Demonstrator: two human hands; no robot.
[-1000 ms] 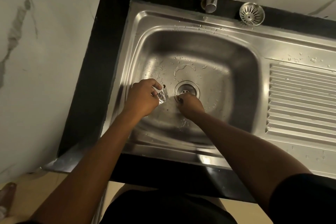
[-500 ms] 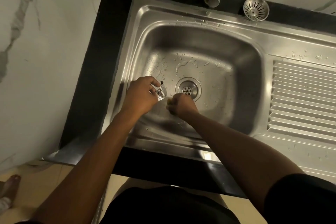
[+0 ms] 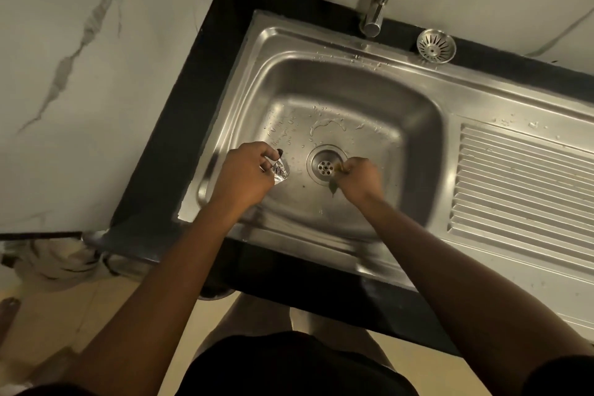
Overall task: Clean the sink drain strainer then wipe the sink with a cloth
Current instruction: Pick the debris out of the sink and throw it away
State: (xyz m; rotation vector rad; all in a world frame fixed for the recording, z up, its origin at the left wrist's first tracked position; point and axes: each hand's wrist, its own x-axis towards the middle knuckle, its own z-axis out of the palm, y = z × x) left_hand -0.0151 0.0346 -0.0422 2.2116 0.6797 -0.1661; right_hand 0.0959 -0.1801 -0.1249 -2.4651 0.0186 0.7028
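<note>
Inside sink: left hand at 9 o'clock of drain, fingers curled round a crumpled shiny wrapper. At drain's 3 o'clock, right hand, fingers bunched, pinching 1 small brown scrap at drain rim. Out of drain, strainer rests on sink's back rim at 1 o'clock, just right of tap. Wet ribbed drainboard at 3 o'clock.

Left hand and right hand both curled, pinching.
</note>
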